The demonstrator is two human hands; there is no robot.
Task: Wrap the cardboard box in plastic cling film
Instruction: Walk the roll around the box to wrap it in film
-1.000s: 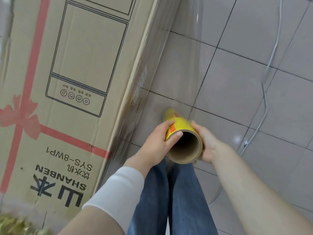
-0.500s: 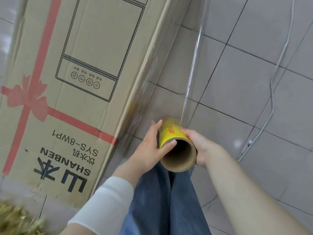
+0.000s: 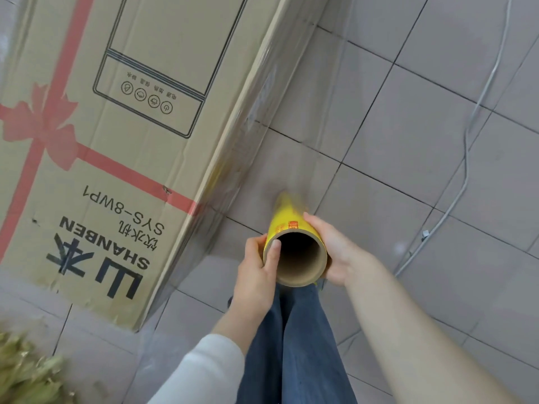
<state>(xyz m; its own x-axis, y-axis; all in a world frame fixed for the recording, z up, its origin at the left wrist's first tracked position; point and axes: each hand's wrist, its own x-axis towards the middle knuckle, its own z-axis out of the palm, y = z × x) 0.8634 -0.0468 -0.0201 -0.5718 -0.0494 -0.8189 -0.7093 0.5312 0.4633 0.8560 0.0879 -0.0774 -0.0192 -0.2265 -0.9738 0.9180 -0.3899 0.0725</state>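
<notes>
Currently: cling film roll [image 3: 294, 243], upright, near centre, clasped either side by left hand [image 3: 256, 269] and right hand [image 3: 335, 252], both curled round it, presumably keeping film sheet [image 3: 291, 118] taut toward cardboard box [image 3: 116, 156], left, on floor [image 3: 423, 147].

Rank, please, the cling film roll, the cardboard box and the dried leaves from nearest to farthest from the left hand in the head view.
1. Cling film roll, held by the left hand.
2. Cardboard box, just to its left.
3. Dried leaves, floor at lower left.
</notes>
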